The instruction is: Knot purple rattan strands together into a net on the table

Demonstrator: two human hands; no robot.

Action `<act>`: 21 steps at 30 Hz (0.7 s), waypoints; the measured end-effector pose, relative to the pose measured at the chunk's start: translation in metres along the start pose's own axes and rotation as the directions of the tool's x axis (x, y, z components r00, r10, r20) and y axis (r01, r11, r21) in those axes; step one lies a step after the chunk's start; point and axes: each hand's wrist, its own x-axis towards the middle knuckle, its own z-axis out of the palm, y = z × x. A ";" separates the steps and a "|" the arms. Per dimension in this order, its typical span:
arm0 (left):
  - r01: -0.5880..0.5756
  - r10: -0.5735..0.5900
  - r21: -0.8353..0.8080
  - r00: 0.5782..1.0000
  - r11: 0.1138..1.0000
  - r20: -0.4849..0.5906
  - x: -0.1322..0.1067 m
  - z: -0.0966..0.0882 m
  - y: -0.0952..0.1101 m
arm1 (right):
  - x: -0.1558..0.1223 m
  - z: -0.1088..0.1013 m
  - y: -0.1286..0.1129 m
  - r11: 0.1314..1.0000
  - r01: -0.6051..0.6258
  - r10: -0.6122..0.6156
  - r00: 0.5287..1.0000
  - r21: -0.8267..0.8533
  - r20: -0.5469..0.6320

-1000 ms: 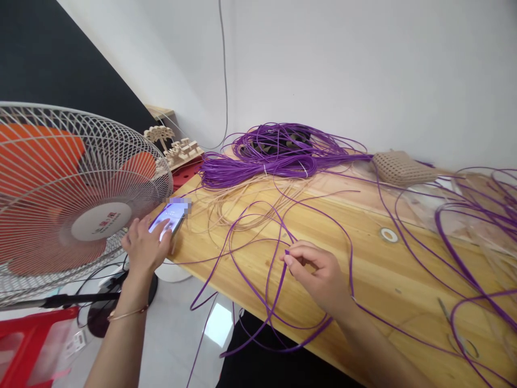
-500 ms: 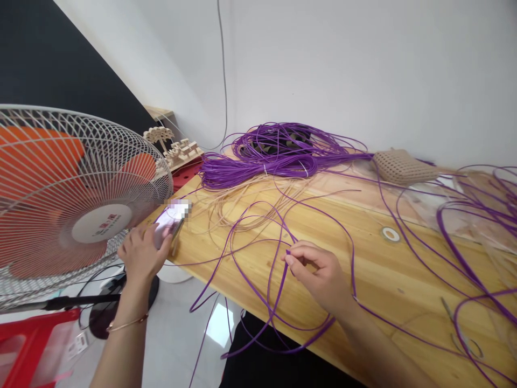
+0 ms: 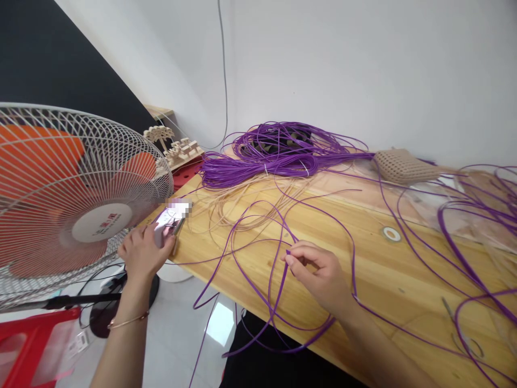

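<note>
My left hand [image 3: 141,250] grips a phone [image 3: 166,222] at the table's left end, thumb on one side and fingers on the other. The phone's screen is lit and its far part is blurred out. Between the thumb and fingertips of my right hand [image 3: 317,269] is a flat purple strip [image 3: 284,275], pinched over the front of the table. Its loops spread across the wood and hang over the front edge.
A large fan [image 3: 100,215] stands close at the left, beside a red stool [image 3: 24,350]. Bundled purple strands [image 3: 258,170], a beige woven piece [image 3: 404,166] and a roll of tape [image 3: 391,234] lie on the wooden table [image 3: 375,280]. Scissors [image 3: 464,334] rest at the right.
The phone's screen shows different, darker marks. A purple loop hanging off the table's front edge has shifted slightly right. Both hands stay almost where they were.
</note>
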 end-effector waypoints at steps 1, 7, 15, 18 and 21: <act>0.000 0.000 0.000 1.000 1.000 -0.002 0.000 0.000 0.001 | 0.000 0.000 0.000 1.000 0.000 0.000 1.000 0.000 -0.001; -0.002 0.001 0.029 0.999 1.000 0.048 0.010 -0.005 0.010 | -0.001 0.000 0.000 1.000 -0.011 0.011 1.000 0.005 0.011; -0.027 0.015 0.074 0.989 0.997 0.148 0.037 -0.009 0.024 | -0.003 -0.002 0.004 1.000 0.000 0.000 1.000 -0.003 -0.007; -0.015 0.005 0.076 0.990 0.997 0.138 0.040 -0.008 0.027 | -0.003 -0.003 0.004 1.000 -0.015 0.015 1.000 -0.002 -0.009; 0.013 -0.024 0.083 0.992 0.996 0.127 0.041 -0.006 0.028 | -0.003 -0.005 0.003 1.000 -0.026 0.026 1.000 0.007 -0.005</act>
